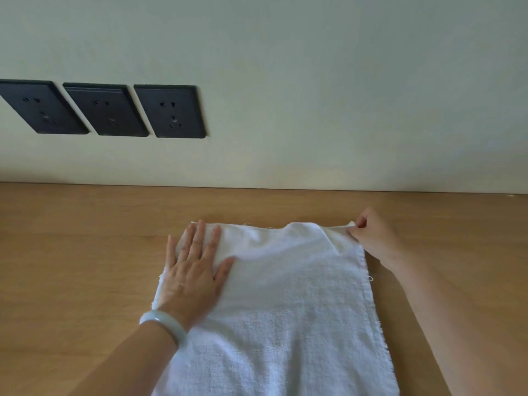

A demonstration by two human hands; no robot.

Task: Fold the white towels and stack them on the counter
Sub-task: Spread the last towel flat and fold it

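Across the wooden desk (71, 252), under and between both hands, just one white towel (291, 310), spread open and running back past the wrists, out of view at the bottom. Seemingly unfolded, though hard to tell one layer from two. No folded stack anywhere in sight, so probably early going: at best the first towel, with its folding barely begun.

Pressed flat near its far left corner by the left hand (194, 270), palm down, with straight, spread fingers. Pinched at the far right corner by the right hand (374, 238), thumb and fingertips closed on the hem, with that corner raised a little and turned over on itself. Between the two hands, a slack, wavy far edge.

Looks like smoothing and squaring before a first fold, or the very start of one; cannot say which. Left to do, judging from this: the folds, then the stacking, then any other towels.

Around the left wrist, a pale bangle (165, 324).
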